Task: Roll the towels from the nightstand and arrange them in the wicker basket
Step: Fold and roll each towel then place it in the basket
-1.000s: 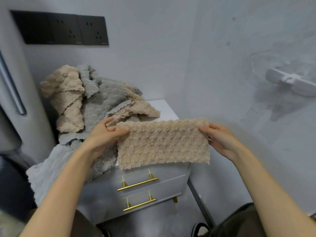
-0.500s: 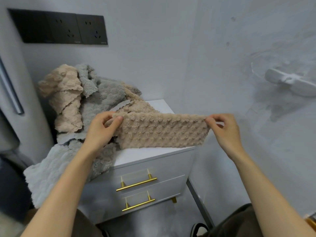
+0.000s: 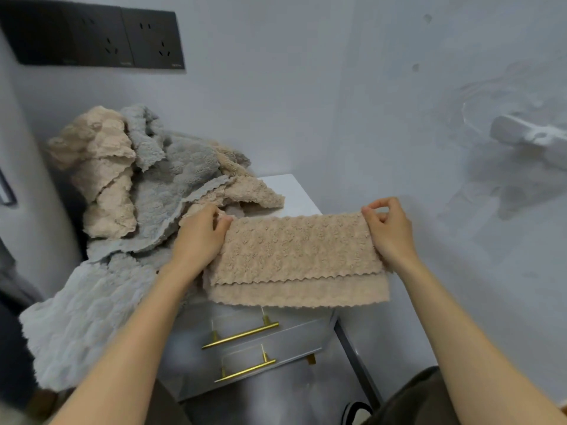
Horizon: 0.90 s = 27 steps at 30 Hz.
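**Square the fold before rolling**

Our left hand [image 3: 199, 237] pinches the beige towel [image 3: 297, 259] at its 9 o'clock end, our right hand [image 3: 388, 231] at 3 o'clock, over the nightstand [image 3: 294, 191]. We should even the offset edges, then roll tight.

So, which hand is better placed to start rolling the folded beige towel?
Probably the right hand: its end of the beige towel has free space, while the left hand sits against the towel pile.

The beige towel [image 3: 294, 250] now hangs folded over, two layers showing.
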Tool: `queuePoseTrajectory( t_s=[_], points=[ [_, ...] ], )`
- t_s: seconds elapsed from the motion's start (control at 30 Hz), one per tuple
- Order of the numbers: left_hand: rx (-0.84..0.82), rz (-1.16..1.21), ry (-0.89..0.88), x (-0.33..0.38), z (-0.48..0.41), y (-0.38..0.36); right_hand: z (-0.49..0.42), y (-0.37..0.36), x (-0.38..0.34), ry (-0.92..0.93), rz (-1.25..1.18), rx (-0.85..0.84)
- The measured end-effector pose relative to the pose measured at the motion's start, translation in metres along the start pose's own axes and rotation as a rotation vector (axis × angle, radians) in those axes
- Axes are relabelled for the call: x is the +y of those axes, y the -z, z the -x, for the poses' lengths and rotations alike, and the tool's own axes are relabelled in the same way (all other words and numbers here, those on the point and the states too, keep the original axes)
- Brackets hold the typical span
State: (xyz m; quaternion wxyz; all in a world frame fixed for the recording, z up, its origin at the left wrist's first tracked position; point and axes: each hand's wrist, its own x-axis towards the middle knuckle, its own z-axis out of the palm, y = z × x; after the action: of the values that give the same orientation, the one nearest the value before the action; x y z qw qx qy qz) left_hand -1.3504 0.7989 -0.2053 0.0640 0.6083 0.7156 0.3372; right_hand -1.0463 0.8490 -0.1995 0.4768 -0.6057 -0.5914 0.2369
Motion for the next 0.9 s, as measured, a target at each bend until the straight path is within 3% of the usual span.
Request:
queuePoseTrajectory(
  t_s=[0.17, 0.3, 0.4, 0.53, 0.63, 0.7, 0.9],
  points=[
    [0.080, -0.100, -0.082, -0.002, -0.013, -0.009, -0.023, -0.022, 0.012, -0.063, -0.003, 0.110],
    [0.112, 0.078, -0.072, -0.004, -0.022, -0.016, -0.033, -0.032, 0.016, -0.081, -0.068, 0.177],
    [0.079, 0.146, -0.042, -0.002, -0.022, -0.019, -0.037, -0.037, 0.018, -0.149, -0.121, 0.060],
    [0.042, -0.075, -0.171, 0.005, -0.014, -0.019, -0.037, -0.035, 0.024, -0.291, 0.048, -0.098],
    [-0.280, -0.171, -0.274, 0.004, -0.006, -0.020, -0.036, -0.027, 0.026, -0.384, 0.097, -0.131],
    [-0.389, -0.259, -0.304, 0.003, 0.004, -0.019, -0.032, -0.022, 0.025, -0.460, 0.115, -0.202],
    [-0.229, -0.267, -0.323, 0.002, 0.011, -0.010, -0.023, -0.011, 0.021, -0.534, 0.025, -0.277]
  ],
)
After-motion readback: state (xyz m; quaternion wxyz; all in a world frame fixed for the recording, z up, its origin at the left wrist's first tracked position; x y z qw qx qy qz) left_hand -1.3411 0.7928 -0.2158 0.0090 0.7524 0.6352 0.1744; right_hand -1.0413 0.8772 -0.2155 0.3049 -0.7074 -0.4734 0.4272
